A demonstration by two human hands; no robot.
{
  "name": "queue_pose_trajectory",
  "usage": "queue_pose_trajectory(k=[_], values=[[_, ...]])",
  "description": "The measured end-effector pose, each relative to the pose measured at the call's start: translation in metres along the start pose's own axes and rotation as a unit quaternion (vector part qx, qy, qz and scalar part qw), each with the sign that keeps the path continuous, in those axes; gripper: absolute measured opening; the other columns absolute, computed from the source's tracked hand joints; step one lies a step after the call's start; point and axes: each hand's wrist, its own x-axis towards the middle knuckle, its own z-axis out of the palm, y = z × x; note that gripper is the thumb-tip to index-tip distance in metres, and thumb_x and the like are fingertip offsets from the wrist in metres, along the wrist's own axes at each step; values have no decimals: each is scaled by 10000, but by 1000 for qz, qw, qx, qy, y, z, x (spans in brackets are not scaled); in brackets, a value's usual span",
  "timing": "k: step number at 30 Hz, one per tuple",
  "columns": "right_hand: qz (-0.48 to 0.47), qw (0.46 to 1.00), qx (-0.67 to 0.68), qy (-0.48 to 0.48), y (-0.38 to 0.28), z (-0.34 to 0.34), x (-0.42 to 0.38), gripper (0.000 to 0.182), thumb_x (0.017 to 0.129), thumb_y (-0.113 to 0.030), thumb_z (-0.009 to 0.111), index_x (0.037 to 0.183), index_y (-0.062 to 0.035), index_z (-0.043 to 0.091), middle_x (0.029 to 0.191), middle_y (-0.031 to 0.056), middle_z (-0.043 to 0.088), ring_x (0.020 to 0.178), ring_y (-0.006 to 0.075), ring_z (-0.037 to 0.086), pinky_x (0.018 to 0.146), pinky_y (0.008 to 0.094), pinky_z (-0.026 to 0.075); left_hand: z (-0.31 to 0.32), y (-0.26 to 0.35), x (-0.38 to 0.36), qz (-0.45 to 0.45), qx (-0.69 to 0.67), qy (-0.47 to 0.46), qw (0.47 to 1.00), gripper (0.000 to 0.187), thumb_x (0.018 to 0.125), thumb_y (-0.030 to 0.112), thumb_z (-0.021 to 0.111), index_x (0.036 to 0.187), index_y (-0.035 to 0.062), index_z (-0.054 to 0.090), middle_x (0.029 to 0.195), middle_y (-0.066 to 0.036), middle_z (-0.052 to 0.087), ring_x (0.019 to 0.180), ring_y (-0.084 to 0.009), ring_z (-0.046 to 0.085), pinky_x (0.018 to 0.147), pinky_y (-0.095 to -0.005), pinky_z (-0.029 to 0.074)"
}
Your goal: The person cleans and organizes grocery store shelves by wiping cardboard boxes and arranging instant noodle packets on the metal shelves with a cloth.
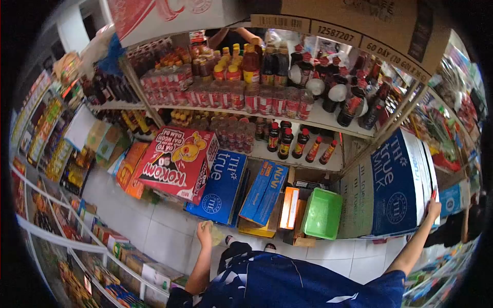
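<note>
Reaching wide, our right hand (434,207) is at the outer edge of the big TH true MILK carton (393,187), beside the shelf (328,122) and right of the green basket (322,214). Our left hand (204,233) is low, over the floor (172,220), its grip closed on a limp yellowish item (217,237), near the blue TH carton (216,195). For good handling, we would spread the right fingers flat along the carton's edge, press lightly so the cardboard doesn't buckle, and gather the limp item in the left palm, clear of the boxes.

Hard to make out: a small red thing (434,194) at the right fingertips; we cannot tell if that grip holds it or how wide it is. The yellowish item blurs, material unclear. Dark lens edges cut off the outer shelving.
</note>
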Motion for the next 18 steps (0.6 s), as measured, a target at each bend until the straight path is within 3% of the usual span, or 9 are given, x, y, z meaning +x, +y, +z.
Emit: queue_pose_trajectory(k=[3,5,6,7,11,13,15,17,18], values=[[-16,1000,25,-10,30,19,28,606,669,-555,557,598,46,589,494,114,553,476,227,560,484,334,428,8,-2,-18,-36,-60,-15,997,137,770,130,579,829,12,541,789,-45,572,718,-116,518,665,-238,420],[-7,998,51,-33,17,5,17,692,656,-627,529,715,59,598,530,112,569,502,237,570,527,337,439,9,5,-26,-58,-112,-24,992,124,771,122,570,817,11,537,775,-45,565,716,-123,523,660,-233,423],[6,1000,-24,-4,13,0,16,768,649,-672,501,900,51,570,725,161,617,663,256,604,619,351,456,8,8,-28,-60,-108,-21,992,120,772,127,561,813,17,536,773,-48,556,715,-129,531,658,-235,428],[46,995,-91,-5,-22,-26,-11,698,690,-550,556,1136,-17,485,1072,216,535,943,319,538,817,402,415,7,13,-32,-63,-112,-8,992,120,772,127,561,813,17,536,773,-48,556,715,-129,531,658,-235,428],[-87,971,-114,190,-118,-49,-76,514,786,-426,538,1120,-37,500,1045,167,543,948,318,521,817,406,411,-4,43,-52,-97,-141,46,984,160,772,168,535,856,33,521,797,-55,542,734,-143,545,673,-250,437],[-376,871,188,253,-163,-29,-108,311,817,-232,540,1037,-12,538,995,143,554,873,262,536,785,373,413,-14,31,-48,-123,-216,11,968,174,765,180,527,870,42,510,811,-62,540,741,-159,552,674,-272,446],[-345,843,410,-44,-245,-28,-220,196,790,-91,533,957,7,562,924,125,560,825,224,532,752,325,410,-21,26,-46,-106,-236,16,966,184,756,164,509,898,46,509,817,-67,546,748,-176,561,688,-288,455],[-494,764,376,-175,-308,-30,-321,187,738,-40,548,920,1,565,864,97,559,835,191,527,737,274,411,-19,52,-46,-146,-299,9,943,200,750,128,487,930,44,504,829,-69,558,760,-188,566,715,-297,458],[-447,764,353,-303,-329,-28,-376,211,714,-40,569,922,-10,569,884,101,561,841,211,530,760,299,413,-19,61,-43,-144,-302,18,942,200,750,128,487,930,44,504,829,-69,558,760,-188,566,715,-297,458]])
